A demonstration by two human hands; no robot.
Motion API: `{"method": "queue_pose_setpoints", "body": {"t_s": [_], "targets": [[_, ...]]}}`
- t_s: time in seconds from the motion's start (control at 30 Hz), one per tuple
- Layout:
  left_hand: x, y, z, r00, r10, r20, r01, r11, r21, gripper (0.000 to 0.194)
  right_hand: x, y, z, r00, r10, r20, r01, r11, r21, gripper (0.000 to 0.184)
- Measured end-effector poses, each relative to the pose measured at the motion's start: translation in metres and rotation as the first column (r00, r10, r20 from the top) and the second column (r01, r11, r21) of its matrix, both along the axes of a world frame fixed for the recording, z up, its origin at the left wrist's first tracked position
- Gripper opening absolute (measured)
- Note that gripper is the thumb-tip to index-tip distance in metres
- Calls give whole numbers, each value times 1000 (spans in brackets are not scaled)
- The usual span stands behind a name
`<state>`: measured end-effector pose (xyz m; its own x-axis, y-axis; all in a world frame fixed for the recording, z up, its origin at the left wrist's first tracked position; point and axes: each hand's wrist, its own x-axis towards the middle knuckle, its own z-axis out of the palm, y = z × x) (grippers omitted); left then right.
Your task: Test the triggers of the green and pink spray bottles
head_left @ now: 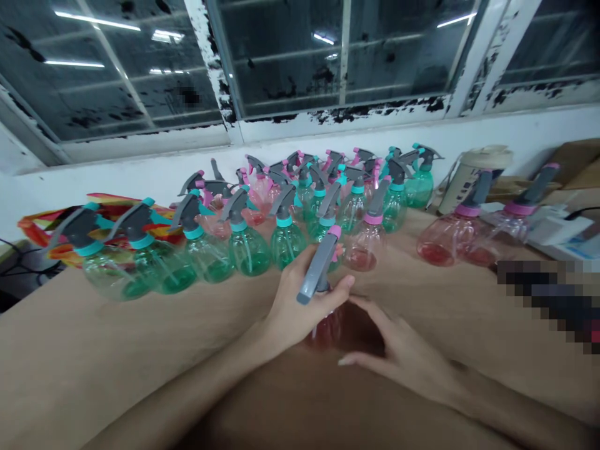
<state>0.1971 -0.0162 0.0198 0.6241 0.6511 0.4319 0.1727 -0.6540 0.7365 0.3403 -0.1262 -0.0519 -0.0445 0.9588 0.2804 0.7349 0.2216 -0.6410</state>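
Directly before me on the table stands a pink-tinted clear spray bottle (324,331) with a grey trigger head and pink nozzle. My left hand (295,297) is closed around its neck, thumb on the near side. The fingers on the far side are partly hidden. Just right of the bottle, my right hand (398,344) is open, thumb and forefinger spread apart. Its forefinger tip comes close to the bottle; whether it touches I cannot tell. Behind them, a row of green spray bottles (250,250) with turquoise collars reaches left, and another pink spray bottle (363,250) stands beyond.
More green and pink bottles crowd against the wall below the windows. To the right are two pink spray bottles (438,240), a cream jug (475,178) and a cardboard box (574,162). Orange-and-red wrapping (60,228) lies at the left. A pixelated dark patch covers the right table edge.
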Motion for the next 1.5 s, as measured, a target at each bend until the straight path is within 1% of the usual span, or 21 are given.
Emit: {"method": "queue_pose_setpoints", "body": {"t_s": [0.07,0.1,0.2,0.3,0.37,0.47,0.53,0.57,0.63,0.67,0.73,0.8,0.9,1.03,1.13,1.23,1.4,1.5], "targets": [[-1,1,0,1000,2,-15,-2,1000,4,40,-18,6,10,997,-25,-68,29,998,58,75],[-2,2,0,1000,3,-22,-3,1000,9,41,-26,10,14,993,-51,-107,59,996,71,75],[-4,3,1,999,-10,-45,11,1000,23,43,-42,23,22,983,-118,-142,134,985,104,65],[-6,2,4,996,-26,-80,29,999,46,49,-46,31,25,984,-132,-120,149,978,143,56],[-6,1,4,991,-17,-133,33,993,116,54,-42,29,24,984,-119,-133,142,974,179,58],[-7,-2,-2,970,5,-244,49,976,214,66,-26,18,20,975,-156,-156,186,963,193,64],[-8,-3,-12,956,21,-292,54,968,246,69,-7,7,17,958,-248,-142,269,950,157,62],[-8,-2,-18,952,31,-306,55,961,269,67,5,2,15,943,-307,-127,324,935,143,62],[-7,-1,-32,947,46,-319,78,928,364,60,33,-7,11,891,-448,-76,454,879,145,65],[-7,0,-40,945,42,-324,94,915,393,56,49,-10,9,871,-490,-47,490,854,177,65],[-6,2,-53,936,18,-351,144,891,430,49,80,-11,6,851,-522,58,493,832,253,64],[-5,2,-63,920,-13,-391,202,871,448,45,107,-8,3,807,-562,184,482,805,346,61],[-5,0,-70,898,-30,-438,253,851,460,38,134,2,4,790,-573,219,475,797,374,61],[-5,-2,-70,878,-30,-478,281,841,463,33,147,20,11,789,-570,230,462,797,388,63],[-4,-1,-69,868,-17,-496,283,838,466,30,149,30,18,779,-579,239,466,791,397,66],[-4,0,-70,861,-22,-508,291,840,457,28,149,37,23,766,-593,249,478,784,396,63],[-4,0,-72,862,-27,-507,284,854,437,29,146,45,24,757,-608,242,512,780,360,58],[-4,0,-72,851,-20,-524,282,860,425,31,141,50,22,730,-647,219,563,752,344,61]]}}
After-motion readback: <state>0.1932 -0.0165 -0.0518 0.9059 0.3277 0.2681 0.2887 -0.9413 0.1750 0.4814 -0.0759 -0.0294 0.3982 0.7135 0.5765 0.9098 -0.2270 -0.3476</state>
